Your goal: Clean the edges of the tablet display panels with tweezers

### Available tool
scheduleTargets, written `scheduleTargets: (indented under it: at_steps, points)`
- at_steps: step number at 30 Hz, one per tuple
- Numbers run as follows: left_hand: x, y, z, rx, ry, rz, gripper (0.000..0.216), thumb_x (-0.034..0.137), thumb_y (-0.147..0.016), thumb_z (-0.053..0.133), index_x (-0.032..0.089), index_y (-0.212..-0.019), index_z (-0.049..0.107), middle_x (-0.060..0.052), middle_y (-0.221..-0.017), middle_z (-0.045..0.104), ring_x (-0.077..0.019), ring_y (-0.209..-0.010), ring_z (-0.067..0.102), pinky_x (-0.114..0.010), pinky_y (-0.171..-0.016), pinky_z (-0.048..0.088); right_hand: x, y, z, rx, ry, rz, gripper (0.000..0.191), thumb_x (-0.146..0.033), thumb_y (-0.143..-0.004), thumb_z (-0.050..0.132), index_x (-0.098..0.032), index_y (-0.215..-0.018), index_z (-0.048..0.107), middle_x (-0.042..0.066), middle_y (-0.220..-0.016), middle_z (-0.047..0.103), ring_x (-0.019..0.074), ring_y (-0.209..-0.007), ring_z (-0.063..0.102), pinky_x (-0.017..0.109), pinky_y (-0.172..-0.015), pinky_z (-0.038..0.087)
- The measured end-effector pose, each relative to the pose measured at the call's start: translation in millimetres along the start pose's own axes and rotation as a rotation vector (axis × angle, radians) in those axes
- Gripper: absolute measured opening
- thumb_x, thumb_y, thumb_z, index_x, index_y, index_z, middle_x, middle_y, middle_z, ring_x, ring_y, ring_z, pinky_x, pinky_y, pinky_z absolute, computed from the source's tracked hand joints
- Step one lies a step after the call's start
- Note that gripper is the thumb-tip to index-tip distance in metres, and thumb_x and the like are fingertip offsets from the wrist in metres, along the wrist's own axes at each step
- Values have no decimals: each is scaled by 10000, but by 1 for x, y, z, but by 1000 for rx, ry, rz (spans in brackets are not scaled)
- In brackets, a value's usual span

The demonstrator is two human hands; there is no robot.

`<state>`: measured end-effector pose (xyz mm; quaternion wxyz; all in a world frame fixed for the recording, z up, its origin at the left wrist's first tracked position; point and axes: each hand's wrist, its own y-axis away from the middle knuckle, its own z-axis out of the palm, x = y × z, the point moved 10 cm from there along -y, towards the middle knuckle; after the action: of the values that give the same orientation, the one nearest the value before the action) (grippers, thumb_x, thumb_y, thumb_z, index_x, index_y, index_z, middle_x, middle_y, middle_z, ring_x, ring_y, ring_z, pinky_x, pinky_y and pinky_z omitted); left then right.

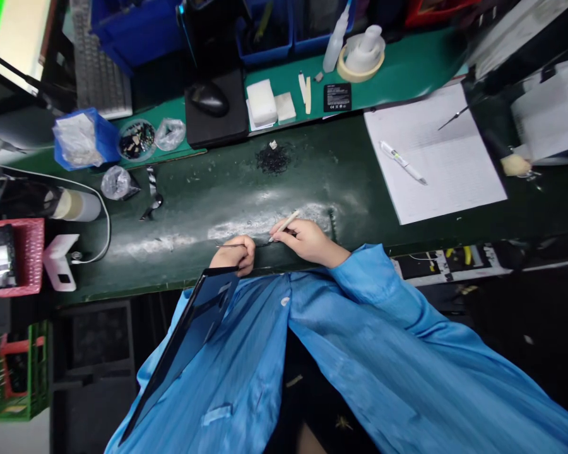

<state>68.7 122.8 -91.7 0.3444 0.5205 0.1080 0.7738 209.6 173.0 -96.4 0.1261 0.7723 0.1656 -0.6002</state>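
Note:
My left hand [233,254] is closed at the near edge of the green bench mat [218,189]; it pinches thin metal tweezers [230,246] and steadies the top end of a dark flat tablet-like panel [189,334] that leans down onto my blue coat. My right hand [307,241] is closed on a slim cream-coloured stick [284,225], held like a pen, with its tip pointing down-left toward the panel's top edge. Between the two hands the gap is small.
A small black heap of scraps [273,159] lies mid-bench. A paper sheet [433,154] with a pen [402,162] lies to the right. At the back are white foam blocks [262,102], a mouse [208,99], a squeeze bottle [335,41] and a tape roll [360,63]. A red basket [12,255] sits left.

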Motion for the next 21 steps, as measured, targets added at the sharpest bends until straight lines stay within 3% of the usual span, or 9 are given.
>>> scheduleTargets:
  at_steps: [10,21]
  points:
    - [2,2,0,22,-12,20,102,133,-792,597,157,-743,511,65,-506,377,-43,-370,332,-134,-386,253,-4,1,1,-25,0,-22,150,-277,-926,633,-204,-912,763,54,-1021,796,209,-959,735,349,-901,567]
    - [-3,-4,-3,46,-46,38,80,161,-766,586,154,-698,546,47,-486,371,-44,-366,333,-146,-373,245,-32,1,18,-178,341,-222,243,-232,-1011,523,-226,-971,762,45,-1037,785,212,-984,728,366,-944,568]
